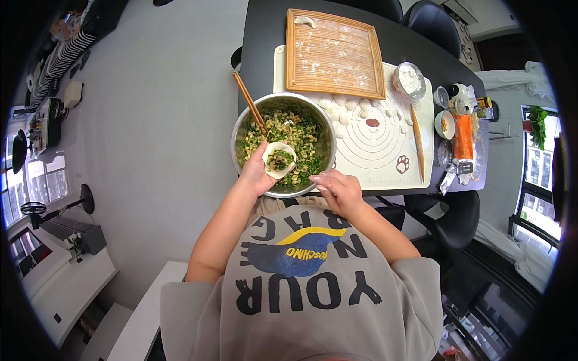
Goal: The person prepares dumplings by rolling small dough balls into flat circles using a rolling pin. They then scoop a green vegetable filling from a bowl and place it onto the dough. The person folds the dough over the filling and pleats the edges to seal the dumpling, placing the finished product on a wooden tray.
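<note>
A round dough wrapper [279,172] with green and yellow filling on it lies in my left hand [260,172], over the left side of a steel mixing bowl [328,131]. The bowl holds chopped filling [293,131], and a pair of wooden chopsticks [247,97] leans in it. My right hand [339,189] is at the bowl's near right rim, fingers pinched on what looks like a thin metal utensil [303,169]; its far end is hard to make out. One folded dumpling [305,21] sits on a floured wooden tray [380,67] beyond the bowl.
Dough pieces [344,118] and a wooden rolling pin [418,144] lie on a pale pastry mat [370,176]. A bowl of flour [409,80] stands at its far right. Farther right are a small bowl [445,125], an orange packet [463,135] and containers. Black chairs [433,27] flank the table.
</note>
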The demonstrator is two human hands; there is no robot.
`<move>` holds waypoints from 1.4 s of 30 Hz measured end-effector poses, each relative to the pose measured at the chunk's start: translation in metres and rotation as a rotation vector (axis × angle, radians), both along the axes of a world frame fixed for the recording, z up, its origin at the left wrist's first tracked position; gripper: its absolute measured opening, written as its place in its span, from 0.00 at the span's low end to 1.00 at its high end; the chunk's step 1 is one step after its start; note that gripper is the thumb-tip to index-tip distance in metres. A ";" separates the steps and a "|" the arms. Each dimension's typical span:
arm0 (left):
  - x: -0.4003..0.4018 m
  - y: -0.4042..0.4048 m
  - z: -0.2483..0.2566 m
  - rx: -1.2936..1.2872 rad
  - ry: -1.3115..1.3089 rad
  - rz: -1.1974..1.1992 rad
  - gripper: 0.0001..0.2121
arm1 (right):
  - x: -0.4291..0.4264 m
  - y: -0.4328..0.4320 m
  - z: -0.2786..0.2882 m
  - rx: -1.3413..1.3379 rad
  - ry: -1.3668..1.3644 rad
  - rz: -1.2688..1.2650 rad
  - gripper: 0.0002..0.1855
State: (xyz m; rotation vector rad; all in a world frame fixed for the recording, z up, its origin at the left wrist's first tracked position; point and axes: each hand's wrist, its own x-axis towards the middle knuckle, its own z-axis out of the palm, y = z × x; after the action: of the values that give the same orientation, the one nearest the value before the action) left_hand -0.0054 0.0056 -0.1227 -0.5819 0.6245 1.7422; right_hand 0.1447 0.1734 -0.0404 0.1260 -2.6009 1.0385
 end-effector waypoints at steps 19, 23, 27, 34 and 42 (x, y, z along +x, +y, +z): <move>-0.003 -0.010 -0.005 -0.027 0.051 0.101 0.23 | 0.011 0.008 -0.084 0.373 -0.402 0.013 0.10; -0.002 -0.009 0.003 0.036 0.031 0.088 0.21 | 0.007 0.001 -0.072 0.313 -0.464 0.068 0.16; -0.002 -0.007 0.020 0.064 -0.052 0.044 0.20 | 0.010 0.004 -0.050 0.150 -0.387 0.081 0.22; 0.004 -0.003 0.039 0.248 -0.124 0.005 0.20 | -0.017 -0.004 -0.022 0.238 0.159 -0.050 0.21; 0.010 -0.001 0.045 0.279 -0.077 -0.014 0.20 | -0.027 -0.015 -0.018 0.245 0.215 0.041 0.14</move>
State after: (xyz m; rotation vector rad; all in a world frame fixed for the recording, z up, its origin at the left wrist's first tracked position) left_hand 0.0049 0.0046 -0.0780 -0.4451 0.3228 1.7469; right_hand 0.1174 0.1588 -0.0581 0.3323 -2.5254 0.6736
